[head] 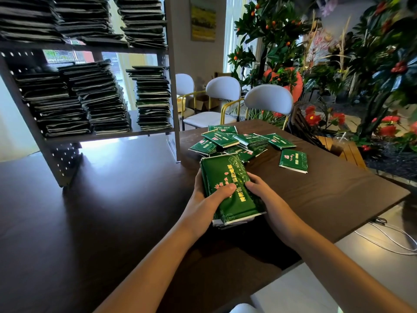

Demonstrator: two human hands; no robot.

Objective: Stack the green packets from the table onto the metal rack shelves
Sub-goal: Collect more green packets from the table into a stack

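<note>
dark wood table — rack on it, perhaps metal — chairs behind.

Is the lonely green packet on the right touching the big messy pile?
Apart. The head view shows bare table between the lone packet and the pile.

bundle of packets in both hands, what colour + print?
Dark green with gold lettering and swirl pattern, white sealed ends: the bundle of packets. Head view.
</note>
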